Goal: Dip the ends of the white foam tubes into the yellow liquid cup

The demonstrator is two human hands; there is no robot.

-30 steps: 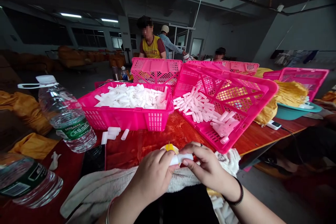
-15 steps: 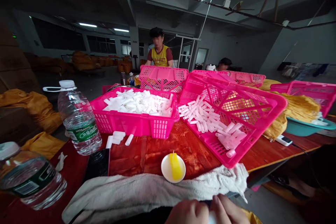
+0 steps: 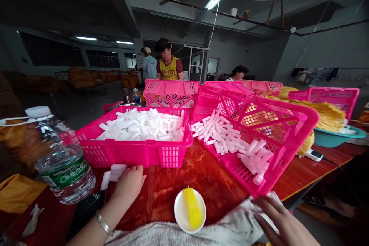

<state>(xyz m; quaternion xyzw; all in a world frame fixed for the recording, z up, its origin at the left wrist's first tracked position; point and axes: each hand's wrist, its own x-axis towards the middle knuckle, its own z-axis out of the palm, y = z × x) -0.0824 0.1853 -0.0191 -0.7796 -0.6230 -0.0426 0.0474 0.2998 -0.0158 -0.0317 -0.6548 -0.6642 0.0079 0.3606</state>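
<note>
My left hand (image 3: pixel 130 181), with a silver bangle on its wrist, reaches to the table at the front of a pink basket (image 3: pixel 138 152). Its fingers are curled downward, and what lies under them is hidden. Just left of it are a few loose white tubes (image 3: pixel 117 171). White tubes (image 3: pixel 144 125) fill that basket. My right hand (image 3: pixel 281 215) is by the near corner of a tilted pink basket (image 3: pixel 259 189), thumb and fingers around a white tube (image 3: pixel 270 221), partly hidden. More tubes (image 3: pixel 227 138) lie in a loose pile inside the tilted basket.
A small white dish (image 3: pixel 179 215) with a yellow piece (image 3: pixel 192 209) and a thin stick stands between my hands. A crumpled white cloth (image 3: pixel 225 226) lies along the table edge. A water bottle (image 3: pixel 65 165) is at left. A co-worker (image 3: pixel 169 67) stands behind the baskets.
My hands were together at the bottom edge; now they are apart, the left forward to the loose tubes, the right at the tilted basket's corner. The view has shifted, and one bottle left it.
</note>
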